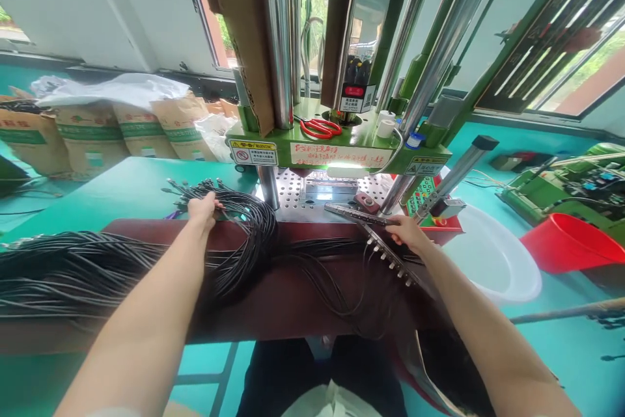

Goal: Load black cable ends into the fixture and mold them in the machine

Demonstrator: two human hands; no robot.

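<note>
My left hand point(201, 210) is closed at the connector end of a coiled bundle of black cables point(258, 215), its fingers pinched on some of them. The bundle loops right and back over the brown bench. With its fingers wrapped round one end, my right hand point(406, 235) grips a narrow metal bar point(354, 213), which reaches left toward the machine's perforated plate. Just below it, a second metal strip point(388, 253) with a row of small plugs lies slanted on the bench, and thin black cables run left from it.
A green press point(342, 150) with chrome columns stands ahead, red-handled scissors point(319, 129) on its crosspiece. More black cables point(73, 267) cover the bench's left side. Paper sacks point(92, 137) stand at the back left. To the right are a white tub point(527, 274) and a red bucket point(573, 244).
</note>
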